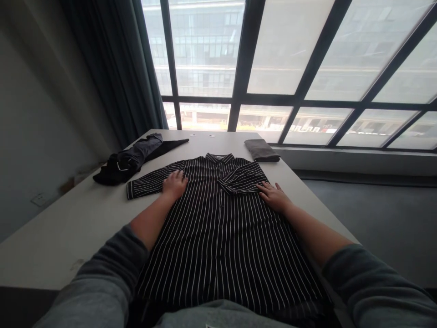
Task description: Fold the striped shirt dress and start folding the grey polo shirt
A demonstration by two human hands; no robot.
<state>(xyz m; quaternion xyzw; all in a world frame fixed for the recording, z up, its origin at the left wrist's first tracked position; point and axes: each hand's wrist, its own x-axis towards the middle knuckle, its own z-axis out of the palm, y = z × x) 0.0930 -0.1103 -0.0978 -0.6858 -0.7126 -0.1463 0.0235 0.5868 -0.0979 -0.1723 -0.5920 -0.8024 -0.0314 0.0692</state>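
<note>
A black shirt with white stripes (218, 228) lies front up on the table, its collar toward the window and its hem near my body. One sleeve is folded inward across the chest on the right. The other sleeve (150, 181) stretches out to the left. My left hand (175, 184) rests flat on the shirt near the left armpit, where that sleeve begins. On the right edge of the shirt, beside the folded sleeve, my right hand (274, 197) lies with its fingers spread. Neither hand grips the cloth.
The white table (85, 228) reaches toward the window. A heap of dark clothes (131, 159) lies at the far left. At the far right sits a folded grey cloth (262, 150). A dark curtain (116, 64) hangs behind the table's left side, next to the window frame.
</note>
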